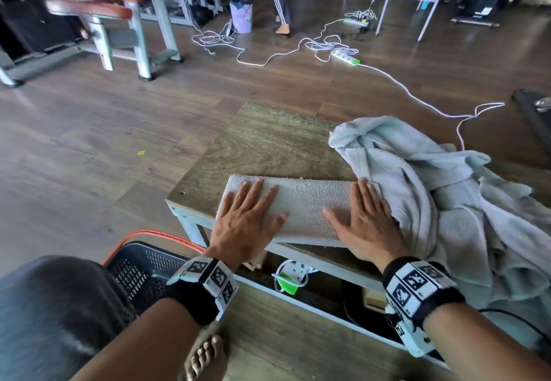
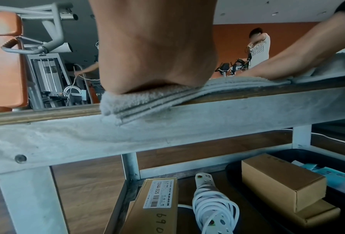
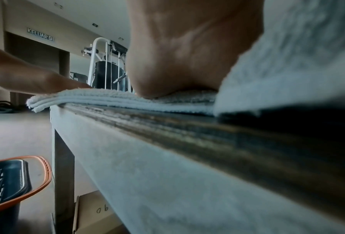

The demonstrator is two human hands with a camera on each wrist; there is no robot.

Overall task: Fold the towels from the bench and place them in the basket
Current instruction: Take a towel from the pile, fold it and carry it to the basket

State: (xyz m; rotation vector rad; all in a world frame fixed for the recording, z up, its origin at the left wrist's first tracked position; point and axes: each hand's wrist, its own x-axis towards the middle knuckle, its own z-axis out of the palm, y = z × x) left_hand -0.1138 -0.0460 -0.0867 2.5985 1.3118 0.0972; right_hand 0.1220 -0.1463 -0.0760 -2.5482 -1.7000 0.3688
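Pale grey folded towel [image 1: 301, 201] lying on worktop [image 1: 262, 145] showing brown wood grain, whitish frame. Light grey heap of towels [image 1: 447, 195] sitting alongside. Black basket [image 1: 140, 270] showing orange handle. Wristbands [image 1: 417, 285] wearing black-and-white square patterns.

The long low wooden-topped bench [image 1: 268, 148] is the landmark. On its near edge lies a folded grey terry towel [image 1: 301, 204], the left hand [image 1: 247, 225] flat on its left end, the right hand [image 1: 366, 225] flat on its right. Right of that towel, still on the bench, a rumpled pile of pale grey towels [image 1: 447, 201] touches it. Left of the bench, on the floor, stands a dark plastic mesh basket with an orange handle [image 1: 140, 270]. Beneath the bench lie brown cardboard boxes [image 2: 278, 182] and a coiled white power strip [image 2: 211, 205].
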